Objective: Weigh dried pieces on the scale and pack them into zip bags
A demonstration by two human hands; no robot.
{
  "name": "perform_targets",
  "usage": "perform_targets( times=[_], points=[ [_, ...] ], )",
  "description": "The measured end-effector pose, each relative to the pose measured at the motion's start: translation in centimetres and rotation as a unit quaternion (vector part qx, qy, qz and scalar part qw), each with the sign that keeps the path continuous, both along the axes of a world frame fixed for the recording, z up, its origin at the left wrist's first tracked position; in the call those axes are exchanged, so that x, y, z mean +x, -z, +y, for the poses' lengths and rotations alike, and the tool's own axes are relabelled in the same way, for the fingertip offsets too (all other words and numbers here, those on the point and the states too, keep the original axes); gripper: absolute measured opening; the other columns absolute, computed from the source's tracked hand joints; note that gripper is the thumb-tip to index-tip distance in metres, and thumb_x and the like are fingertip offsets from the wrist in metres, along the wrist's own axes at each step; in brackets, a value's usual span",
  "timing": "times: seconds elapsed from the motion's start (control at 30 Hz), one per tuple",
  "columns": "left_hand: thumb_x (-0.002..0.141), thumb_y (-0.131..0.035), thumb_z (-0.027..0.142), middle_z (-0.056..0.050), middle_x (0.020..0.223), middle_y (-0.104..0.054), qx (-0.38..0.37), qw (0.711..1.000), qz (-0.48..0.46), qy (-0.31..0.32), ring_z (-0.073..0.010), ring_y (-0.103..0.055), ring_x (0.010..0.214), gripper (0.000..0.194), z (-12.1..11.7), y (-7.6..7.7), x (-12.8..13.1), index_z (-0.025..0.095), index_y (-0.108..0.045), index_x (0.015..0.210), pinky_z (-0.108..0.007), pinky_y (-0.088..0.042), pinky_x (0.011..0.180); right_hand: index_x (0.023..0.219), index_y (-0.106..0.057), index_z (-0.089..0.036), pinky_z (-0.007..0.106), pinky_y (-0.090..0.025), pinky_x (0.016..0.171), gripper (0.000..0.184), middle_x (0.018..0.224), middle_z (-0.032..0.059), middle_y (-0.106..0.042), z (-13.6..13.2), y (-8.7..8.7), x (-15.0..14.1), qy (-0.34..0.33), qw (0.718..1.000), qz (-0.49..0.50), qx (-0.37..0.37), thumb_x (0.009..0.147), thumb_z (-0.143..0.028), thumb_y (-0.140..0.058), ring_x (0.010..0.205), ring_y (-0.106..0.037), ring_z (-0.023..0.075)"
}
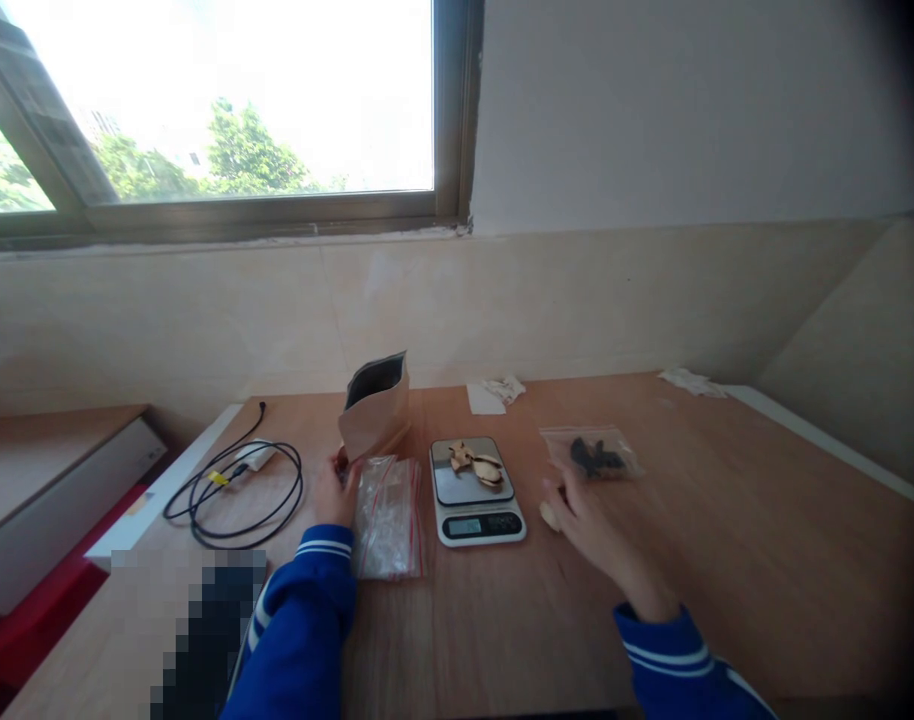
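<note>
My left hand (334, 492) is closed at the lower left corner of a brown stand-up pouch (374, 420), whose mouth gapes open and tilts a little. Its fingertips are partly hidden. Beside that hand lies a stack of clear zip bags (388, 525) with red seams. Between my hands sits a white kitchen scale (481, 530), bearing several pale dried slices (488, 471) on its metal plate. To the scale's right, my right hand (588, 525) pinches a pale dried piece (549, 517) just above the table. Behind this hand lies a clear zip bag with dark dried pieces (596, 457).
A coiled black cable (296, 500) with a white adapter (254, 455) lies at the left. Crumpled white tissue (506, 390) rests near the wall, and more tissue (693, 382) at the back right. A blurred-out dark object (217, 640) is at the front left.
</note>
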State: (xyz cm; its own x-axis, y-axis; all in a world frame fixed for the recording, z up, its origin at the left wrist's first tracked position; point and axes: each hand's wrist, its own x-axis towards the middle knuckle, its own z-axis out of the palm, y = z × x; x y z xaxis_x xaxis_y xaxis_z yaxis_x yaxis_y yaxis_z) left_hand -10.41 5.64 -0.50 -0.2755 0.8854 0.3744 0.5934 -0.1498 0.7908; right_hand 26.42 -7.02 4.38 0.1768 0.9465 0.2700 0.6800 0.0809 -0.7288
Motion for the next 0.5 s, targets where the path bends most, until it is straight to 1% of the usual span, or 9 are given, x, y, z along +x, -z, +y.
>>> perform_targets(
  times=[0.07,0.13,0.2,0.3,0.37,0.5],
  points=[
    [0.079,-0.060,0.041,-0.011,0.093,-0.068,0.005,1.000,0.002,0.000,-0.0253,-0.066,0.088,0.041,0.0,0.1,-0.1,0.014,-0.058,0.110,-0.039,-0.053,0.076,0.113,-0.043,-0.020,0.041,-0.049,0.083,0.028,0.088,0.0092,-0.066,0.0,-0.9,-2.0,-0.054,0.997,0.051,0.033,0.092,-0.033,-0.033,0.084,-0.066,0.0240],
    [0.079,-0.060,0.042,-0.010,0.092,-0.068,0.015,1.000,0.005,0.004,-0.0248,-0.066,0.088,0.040,0.1,0.2,-0.1,0.014,-0.059,0.109,-0.039,-0.052,0.077,0.107,-0.039,-0.022,0.039,-0.049,0.085,0.018,0.091,0.0076,-0.065,0.4,-1.5,-3.9,-0.108,0.989,0.091,0.045,0.093,-0.030,-0.031,0.088,-0.065,0.0214],
    [0.079,-0.059,0.044,-0.010,0.092,-0.068,0.023,1.000,0.011,0.006,-0.0247,-0.066,0.087,0.041,0.1,0.4,-0.2,0.014,-0.059,0.107,-0.039,-0.052,0.077,0.105,-0.037,-0.023,0.038,-0.050,0.085,0.013,0.093,0.0070,-0.064,1.2,-1.6,-5.7,-0.149,0.982,0.103,0.046,0.094,-0.028,-0.031,0.089,-0.065,0.0195],
    [0.079,-0.058,0.048,-0.011,0.092,-0.068,0.016,0.999,0.028,-0.004,-0.0260,-0.065,0.087,0.044,0.2,0.5,-0.2,0.014,-0.059,0.106,-0.040,-0.052,0.077,0.107,-0.036,-0.022,0.039,-0.052,0.085,0.013,0.103,0.0104,-0.062,2.5,-1.2,-7.7,-0.183,0.976,0.098,0.060,0.095,-0.024,-0.031,0.095,-0.065,0.0190],
    [0.080,-0.056,0.050,-0.012,0.094,-0.067,0.008,0.999,0.036,-0.007,-0.0267,-0.065,0.088,0.046,0.2,0.5,-0.2,0.013,-0.058,0.108,-0.041,-0.051,0.077,0.105,-0.040,-0.021,0.042,-0.050,0.089,0.012,0.111,0.0127,-0.061,3.4,-0.8,-8.6,-0.193,0.976,0.065,0.082,0.094,-0.020,-0.036,0.104,-0.062,0.0209],
    [0.081,-0.055,0.049,-0.012,0.096,-0.067,0.012,0.999,0.032,-0.003,-0.0262,-0.065,0.089,0.046,0.1,0.4,-0.1,0.014,-0.056,0.111,-0.040,-0.051,0.077,0.095,-0.052,-0.021,0.049,-0.043,0.098,0.012,0.114,0.0107,-0.062,4.6,0.0,-9.5,-0.205,0.966,-0.083,0.134,0.088,-0.011,-0.049,0.112,-0.056,0.0256]
  ],
)
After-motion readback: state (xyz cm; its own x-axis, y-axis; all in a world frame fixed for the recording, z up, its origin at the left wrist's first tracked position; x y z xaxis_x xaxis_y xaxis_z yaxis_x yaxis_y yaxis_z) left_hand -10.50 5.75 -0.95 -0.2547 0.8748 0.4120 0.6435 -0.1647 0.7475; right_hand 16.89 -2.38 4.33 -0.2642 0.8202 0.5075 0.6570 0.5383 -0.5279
